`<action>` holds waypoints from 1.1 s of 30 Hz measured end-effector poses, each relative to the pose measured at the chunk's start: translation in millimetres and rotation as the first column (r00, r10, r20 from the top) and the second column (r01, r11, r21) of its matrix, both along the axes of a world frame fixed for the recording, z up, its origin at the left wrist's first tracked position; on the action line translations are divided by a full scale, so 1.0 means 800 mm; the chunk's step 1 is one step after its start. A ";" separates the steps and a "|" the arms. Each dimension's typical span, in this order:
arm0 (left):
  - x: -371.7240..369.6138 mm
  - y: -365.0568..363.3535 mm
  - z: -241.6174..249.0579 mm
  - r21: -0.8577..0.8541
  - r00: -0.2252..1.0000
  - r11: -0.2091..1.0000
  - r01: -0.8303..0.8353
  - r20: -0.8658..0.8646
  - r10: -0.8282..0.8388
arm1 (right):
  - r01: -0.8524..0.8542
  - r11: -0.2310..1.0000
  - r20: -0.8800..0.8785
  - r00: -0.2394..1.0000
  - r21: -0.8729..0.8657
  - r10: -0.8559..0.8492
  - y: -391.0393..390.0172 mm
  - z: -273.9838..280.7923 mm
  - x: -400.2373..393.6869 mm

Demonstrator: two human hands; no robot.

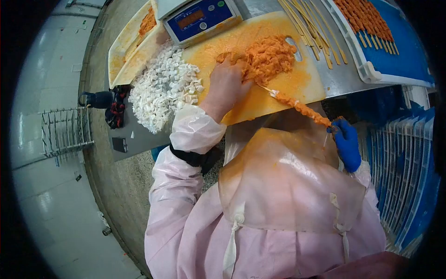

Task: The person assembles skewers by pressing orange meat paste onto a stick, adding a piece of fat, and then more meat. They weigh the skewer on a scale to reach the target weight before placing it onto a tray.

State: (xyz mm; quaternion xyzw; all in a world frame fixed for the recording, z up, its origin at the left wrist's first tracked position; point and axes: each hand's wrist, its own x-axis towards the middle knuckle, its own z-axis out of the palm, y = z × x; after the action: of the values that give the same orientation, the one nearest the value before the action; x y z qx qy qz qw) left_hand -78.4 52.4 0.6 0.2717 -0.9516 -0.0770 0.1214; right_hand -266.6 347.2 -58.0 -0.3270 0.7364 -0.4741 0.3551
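Observation:
My bare left hand (227, 83) reaches onto the orange marinated meat (272, 58), its fingers curled into the near-left edge of the pile; their tips are partly hidden. The pile lies on a yellow-stained cutting board (302, 88). In its blue glove, my right hand (346, 144) grips one end of a meat skewer (302, 108). Orange meat covers much of that stick, with a white piece close to its bare tip, which points at the board. A heap of white diced pieces (165, 88) sits left of my left hand.
A digital scale (200, 21) stands behind the board. Bare bamboo sticks (316, 28) lie at the back right. Finished skewers (367, 23) rest in a blue-bottomed tray (404, 65). At left is a stained white tub (125, 51); stacked trays (395, 162) stand at right.

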 end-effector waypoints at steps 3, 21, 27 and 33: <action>0.021 0.010 0.008 0.157 0.968 0.986 0.049 -0.251 -0.008 | 0.032 0.999 0.022 0.999 -0.021 -0.032 0.002 -0.003 0.001; 0.076 0.027 -0.016 -0.011 0.971 0.973 0.231 0.072 -0.230 | -0.009 0.999 0.016 1.000 0.038 0.008 -0.004 0.018 0.003; 0.086 0.041 -0.016 -0.070 0.958 0.956 0.286 0.038 -0.284 | -0.071 0.997 -0.050 0.996 -0.011 0.070 -0.001 0.009 -0.001; 0.096 0.053 -0.031 0.017 0.969 0.969 0.245 -0.011 -0.245 | -0.066 0.998 -0.062 0.996 -0.019 0.065 -0.013 0.014 0.004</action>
State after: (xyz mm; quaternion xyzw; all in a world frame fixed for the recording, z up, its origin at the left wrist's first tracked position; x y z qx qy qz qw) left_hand -1.4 94.5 -24.5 0.1529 -0.9766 -0.1011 0.1128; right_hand -263.4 337.0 -46.4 -0.3691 0.7309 -0.4595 0.3441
